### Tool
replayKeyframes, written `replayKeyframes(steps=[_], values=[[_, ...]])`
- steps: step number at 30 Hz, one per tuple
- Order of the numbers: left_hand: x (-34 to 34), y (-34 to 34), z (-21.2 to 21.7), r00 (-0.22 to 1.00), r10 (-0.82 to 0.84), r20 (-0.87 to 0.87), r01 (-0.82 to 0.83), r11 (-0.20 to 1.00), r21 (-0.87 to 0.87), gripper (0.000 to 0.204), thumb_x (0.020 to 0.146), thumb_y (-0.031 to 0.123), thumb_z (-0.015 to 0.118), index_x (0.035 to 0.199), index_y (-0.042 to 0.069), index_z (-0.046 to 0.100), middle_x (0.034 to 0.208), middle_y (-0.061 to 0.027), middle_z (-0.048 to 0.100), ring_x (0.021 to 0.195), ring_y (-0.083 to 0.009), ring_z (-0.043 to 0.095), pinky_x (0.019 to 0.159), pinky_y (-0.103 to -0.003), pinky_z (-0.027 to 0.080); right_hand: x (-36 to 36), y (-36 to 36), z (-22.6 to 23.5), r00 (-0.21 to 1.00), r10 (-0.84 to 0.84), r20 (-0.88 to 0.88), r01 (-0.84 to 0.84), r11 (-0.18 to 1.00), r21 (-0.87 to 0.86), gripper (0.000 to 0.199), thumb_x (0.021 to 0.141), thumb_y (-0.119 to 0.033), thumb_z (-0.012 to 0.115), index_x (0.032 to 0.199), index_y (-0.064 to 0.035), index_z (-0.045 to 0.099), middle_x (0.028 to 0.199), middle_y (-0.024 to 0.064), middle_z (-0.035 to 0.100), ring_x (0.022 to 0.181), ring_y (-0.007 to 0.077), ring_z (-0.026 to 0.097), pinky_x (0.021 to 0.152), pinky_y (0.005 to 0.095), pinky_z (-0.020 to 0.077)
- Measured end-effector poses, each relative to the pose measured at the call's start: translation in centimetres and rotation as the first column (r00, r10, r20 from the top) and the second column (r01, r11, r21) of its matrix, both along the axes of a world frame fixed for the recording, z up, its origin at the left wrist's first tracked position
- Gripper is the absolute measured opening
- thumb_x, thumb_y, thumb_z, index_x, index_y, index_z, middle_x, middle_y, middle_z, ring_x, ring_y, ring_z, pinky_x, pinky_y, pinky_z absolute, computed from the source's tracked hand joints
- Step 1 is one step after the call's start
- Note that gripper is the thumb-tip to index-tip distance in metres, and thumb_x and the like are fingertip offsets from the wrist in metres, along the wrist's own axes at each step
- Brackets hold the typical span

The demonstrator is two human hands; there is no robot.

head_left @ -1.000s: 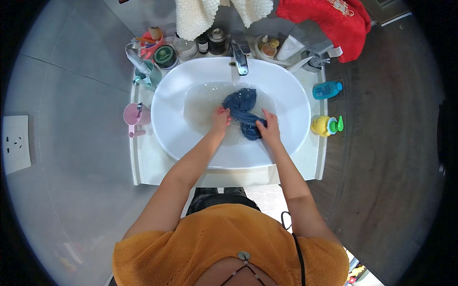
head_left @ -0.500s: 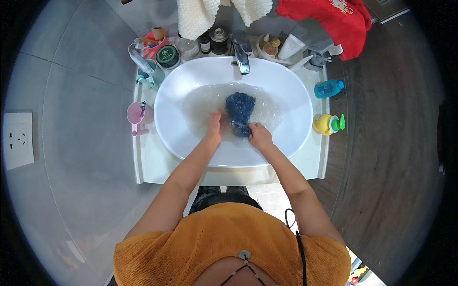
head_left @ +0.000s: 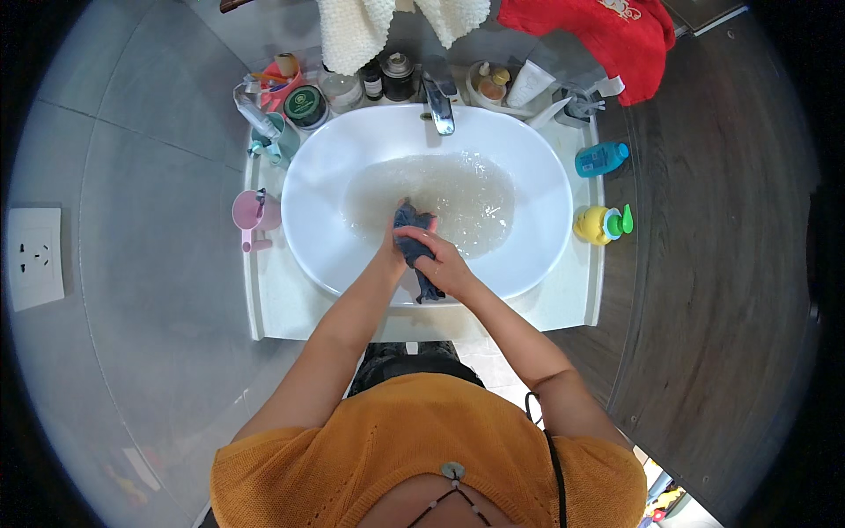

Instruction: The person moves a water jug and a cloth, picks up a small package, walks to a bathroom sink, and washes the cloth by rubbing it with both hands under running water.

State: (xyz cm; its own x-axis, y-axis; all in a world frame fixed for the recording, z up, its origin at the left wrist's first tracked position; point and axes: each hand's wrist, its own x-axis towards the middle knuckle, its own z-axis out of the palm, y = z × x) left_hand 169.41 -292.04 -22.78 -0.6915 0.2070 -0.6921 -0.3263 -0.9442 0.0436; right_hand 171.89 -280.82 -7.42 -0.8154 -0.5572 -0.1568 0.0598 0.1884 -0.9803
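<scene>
A wet, bunched dark blue cloth (head_left: 414, 246) is held between both my hands above the near part of a white oval washbasin (head_left: 537, 185). My left hand (head_left: 390, 242) is closed round its left side, partly hidden under the cloth. From the right, my right hand (head_left: 447, 266) wraps its fingers over the cloth. One end hangs down towards the basin's near rim. Cloudy water (head_left: 440, 180) with bubbles stands in the basin beyond my hands.
A chrome tap (head_left: 438, 107) rises at the far rim, with jars and bottles beside it. Left stand a pink cup (head_left: 255, 211) and a teal cup (head_left: 280, 141). A blue bottle (head_left: 601, 159) and yellow pump bottle (head_left: 598, 226) stand right. Towels hang above.
The blue cloth has been lifted out of the water and drawn nearer and left, now squeezed together. My left hand has closed on it, and my right hand has moved left with it.
</scene>
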Motion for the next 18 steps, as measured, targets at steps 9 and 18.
replayKeyframes(steps=[9, 18], values=[[1.3, 2.3, 5.7, 0.973, -0.05, -0.225, 0.014, 0.987, -0.161, 0.026, 0.089, 0.026, 0.035, 0.077, 0.009, 0.052, 0.075, -0.0053, 0.057, 0.067, -0.0182, 0.057, 0.059, -0.033, 0.047, -2.4, -1.5, -4.4, 0.818, -0.429, -0.382, 0.559, 0.75, 0.354, 0.016, 0.08, -0.021, 0.054, 0.079, -0.0064, 0.059, 0.07, 0.0205, 0.058, 0.069, 0.038, 0.058, 0.061, 0.0447, 0.0445], [1.9, 2.0, 5.1, 0.981, -0.182, 0.072, 0.189, 0.783, -0.593, 0.025, 0.087, 0.027, 0.046, 0.091, 0.005, 0.056, 0.08, -0.0052, 0.057, 0.068, -0.0151, 0.056, 0.061, -0.03, 0.046, -5.3, 4.2, -8.8, 0.934, -0.134, -0.331, 0.341, 0.61, 0.715, 0.036, 0.086, -0.044, 0.041, 0.093, -0.0125, 0.056, 0.075, 0.0163, 0.062, 0.074, 0.0367, 0.059, 0.066, 0.0437, 0.0444]])
